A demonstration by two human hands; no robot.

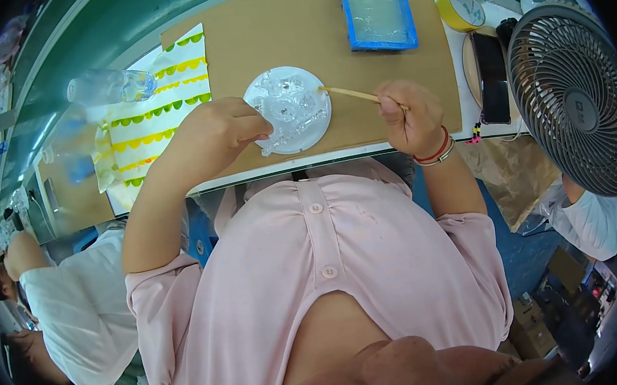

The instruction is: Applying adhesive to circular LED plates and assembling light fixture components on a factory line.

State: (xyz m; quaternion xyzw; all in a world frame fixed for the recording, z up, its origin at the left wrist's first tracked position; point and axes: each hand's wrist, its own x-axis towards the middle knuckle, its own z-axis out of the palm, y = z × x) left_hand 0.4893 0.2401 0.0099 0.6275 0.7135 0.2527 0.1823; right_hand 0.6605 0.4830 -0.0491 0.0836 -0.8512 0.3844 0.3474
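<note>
A round clear mould [288,109] with glossy see-through pieces in it lies on a brown cardboard sheet [287,33]. My left hand [215,133] rests at the mould's left edge, fingers curled against it and steadying it. My right hand [410,115] pinches a thin wooden stick [350,94] whose tip touches the mould's right side. A red band and a bracelet circle my right wrist.
A blue-rimmed rectangular tray [377,7] lies at the far edge of the cardboard. A yellow tape roll [460,9], a dark phone [491,74] and a grey fan [571,96] stand at the right. A clear bottle [110,86] lies at left on scalloped paper [162,110]. People in white sit at lower left.
</note>
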